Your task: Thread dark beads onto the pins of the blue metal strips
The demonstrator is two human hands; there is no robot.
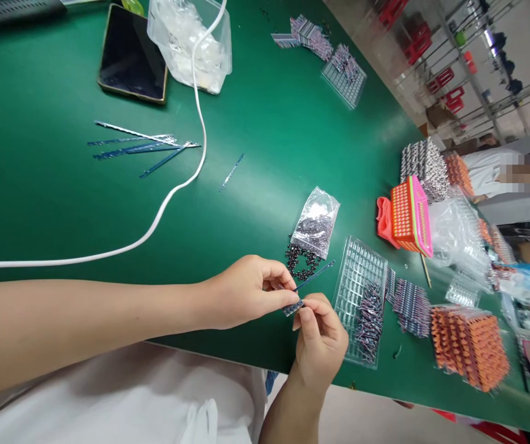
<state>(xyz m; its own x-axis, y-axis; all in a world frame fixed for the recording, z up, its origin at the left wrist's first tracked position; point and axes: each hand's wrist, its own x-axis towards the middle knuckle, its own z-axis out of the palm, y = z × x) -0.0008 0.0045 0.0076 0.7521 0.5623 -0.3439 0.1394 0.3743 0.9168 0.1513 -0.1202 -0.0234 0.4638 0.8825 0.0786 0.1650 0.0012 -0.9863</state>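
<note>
My left hand (pixel 241 293) and my right hand (pixel 321 336) meet above the green table, fingertips pinched together. Between them is a small dark piece with light marks (pixel 293 308), perhaps a bit of circuit board; my fingers partly cover it. A thin blue strip (pixel 317 274) sticks out beyond my left fingertips. Just past my hands lie loose shiny dark beads (pixel 302 262), beside a clear plastic bag (pixel 317 222) holding more of them. Right of my right hand sits a clear compartment tray (pixel 355 271), partly heaped with small dark, pinkish parts (pixel 369 324).
A white cable (pixel 163 219) curves across the table near several blue strips (pixel 154 148). Farther back are a tablet-like device (pixel 132 58) and a clear tub (pixel 223 58). Orange stacks (pixel 471 348) and an orange basket (pixel 403 213) stand at right. Another person (pixel 491 172) is beyond.
</note>
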